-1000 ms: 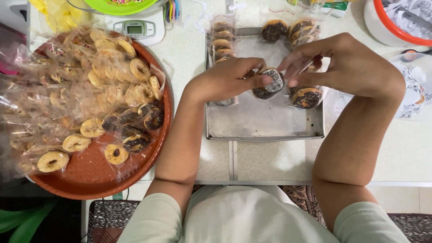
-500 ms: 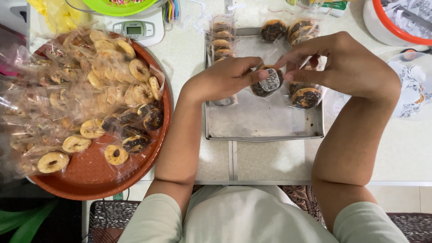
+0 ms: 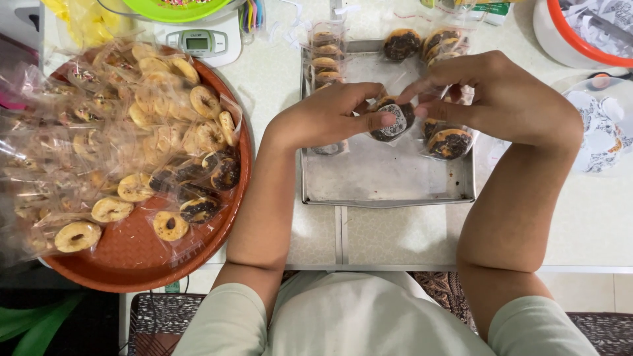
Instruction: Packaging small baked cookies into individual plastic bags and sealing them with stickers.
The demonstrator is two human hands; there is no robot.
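A pale speckled table (image 3: 389, 237) under even light; below its edge, a patterned rug (image 3: 442, 287) and green leaves (image 3: 26, 320).

I see bright, even, diffuse light from above across the pale counter (image 3: 395, 237), with only soft, faint shadows under the forearms and inside the metal tray (image 3: 382, 178). The clear wrappers on the round brown tray (image 3: 132, 264) catch small glints. Focus is fairly sharp centrally; the fingers (image 3: 386, 120) look slightly soft. The frame's left edge looks hazier, and its lower corners fall dark.
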